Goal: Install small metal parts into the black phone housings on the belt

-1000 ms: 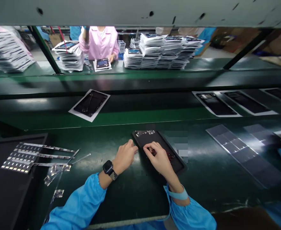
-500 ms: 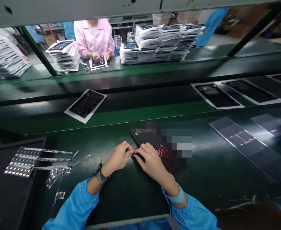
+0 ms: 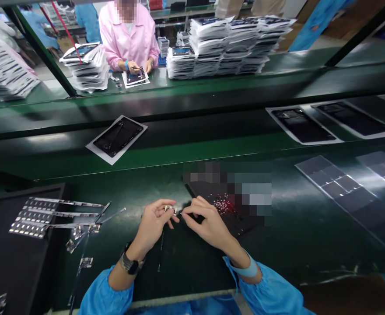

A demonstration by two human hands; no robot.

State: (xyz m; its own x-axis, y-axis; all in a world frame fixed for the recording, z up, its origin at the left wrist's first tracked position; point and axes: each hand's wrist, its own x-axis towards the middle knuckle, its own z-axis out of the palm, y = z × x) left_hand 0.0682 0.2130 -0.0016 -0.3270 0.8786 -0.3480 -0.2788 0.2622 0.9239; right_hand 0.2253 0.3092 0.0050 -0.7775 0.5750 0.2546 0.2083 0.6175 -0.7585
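My left hand (image 3: 155, 223) is closed on a small circuit board (image 3: 170, 209), pinched between thumb and fingers. A thin dark ribbon cable (image 3: 161, 253) hangs below that hand, seemingly from the board. Just to the right, my right hand (image 3: 205, 221) makes a pinch near the board; whatever sits in its fingertips is too small to make out. Beneath and beyond the right hand lies a dark flat tray (image 3: 201, 189), scattered with tiny pale parts (image 3: 222, 204) and something red. Part of this tray is blurred out.
At left, a black tray (image 3: 2, 245) carries several strips with small boards (image 3: 36, 218); a loose circuit board (image 3: 86, 262) lies beside it. Dark panels on white sheets (image 3: 117, 140) rest on the ledge ahead. Clear film sheets (image 3: 343, 192) lie right. A person in pink (image 3: 127, 39) works opposite.
My hands have moved slightly apart. The left hand has turned, bringing the circuit board and hanging cable into sight. The whole view has tilted down a little.
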